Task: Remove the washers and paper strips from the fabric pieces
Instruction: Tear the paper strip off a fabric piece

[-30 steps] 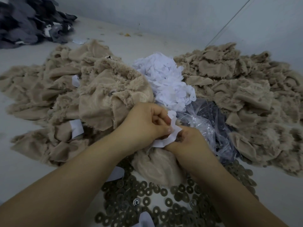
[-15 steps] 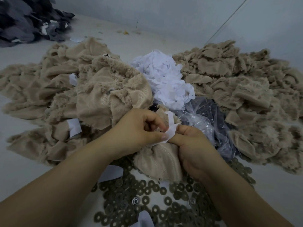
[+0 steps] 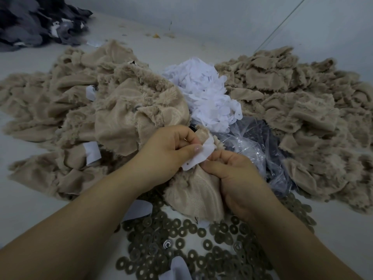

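My left hand (image 3: 167,152) pinches a white paper strip (image 3: 199,156) between thumb and fingers at the middle of the view. Just right of it, my right hand (image 3: 234,178) grips a beige furry fabric piece (image 3: 193,195) that hangs below both hands. The strip lies across the top of that piece. Whether a washer is still on the piece is hidden by my fingers. Several dark round washers (image 3: 181,237) are spread on the table below the hands.
A big heap of beige fabric pieces with paper strips (image 3: 90,122) lies at the left; another beige heap (image 3: 302,118) at the right. White paper strips (image 3: 203,93) are piled behind the hands, beside a clear plastic bag (image 3: 256,148). Dark grey fabric (image 3: 34,19) sits far left.
The paper strip has come further down and left in my left hand's pinch. My right hand has shifted lower on the fabric piece, which hangs more in view.
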Tool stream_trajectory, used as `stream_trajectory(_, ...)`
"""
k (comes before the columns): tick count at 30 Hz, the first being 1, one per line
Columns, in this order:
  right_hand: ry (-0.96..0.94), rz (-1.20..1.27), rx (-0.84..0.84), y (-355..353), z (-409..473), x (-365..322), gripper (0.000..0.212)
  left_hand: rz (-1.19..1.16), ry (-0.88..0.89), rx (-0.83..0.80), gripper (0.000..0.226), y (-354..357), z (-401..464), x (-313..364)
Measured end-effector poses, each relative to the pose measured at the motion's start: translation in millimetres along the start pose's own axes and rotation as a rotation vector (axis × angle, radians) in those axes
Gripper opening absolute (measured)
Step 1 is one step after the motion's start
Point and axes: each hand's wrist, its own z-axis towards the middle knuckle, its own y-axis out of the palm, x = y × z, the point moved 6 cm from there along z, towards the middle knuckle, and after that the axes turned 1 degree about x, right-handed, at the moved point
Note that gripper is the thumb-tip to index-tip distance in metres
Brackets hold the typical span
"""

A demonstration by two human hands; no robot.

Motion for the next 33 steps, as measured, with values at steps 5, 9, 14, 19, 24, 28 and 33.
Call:
stream_trajectory(5, -0.024, 0.003, -0.006, 0.3, 0.5, -1.9, 0.018, -0.008, 0.017, -0.014, 0.024, 2.2, 1.0, 0.3)
stream_trajectory(9, -0.033, 0.013, -0.003, -0.4, 0.5, -3.0, 0.017, -0.103, -0.052, -0.145, 0.022, 0.7, -2.1, -3.7)
stream_trajectory(14, -0.053, 0.021, 0.032, -2.8, 1.7, -2.3, 0.005, -0.173, -0.056, -0.056, 0.019, -5.3, -3.8, -6.2)
stream_trajectory(19, -0.11, -0.035, 0.003, 0.2, 0.9, -2.8, 0.004, -0.178, -0.074, -0.02, 0.023, -1.2, -6.1, -0.2)
stream_trajectory(24, -0.172, -0.145, 0.073, -3.7, -0.3, -4.3, 0.004, -0.122, -0.097, -0.157, 0.025, 6.8, -6.4, 2.3)
stream_trajectory(28, -0.254, -0.245, 0.065, -0.8, -3.4, -9.8, 0.01, -0.119, -0.11, -0.165, 0.009, 7.7, -8.3, 3.6)
stream_trajectory(33, -0.284, -0.251, 0.022, 3.9, -5.0, -10.7, 0.014, -0.062, -0.14, -0.055, 0.023, 2.9, -5.6, -2.2)
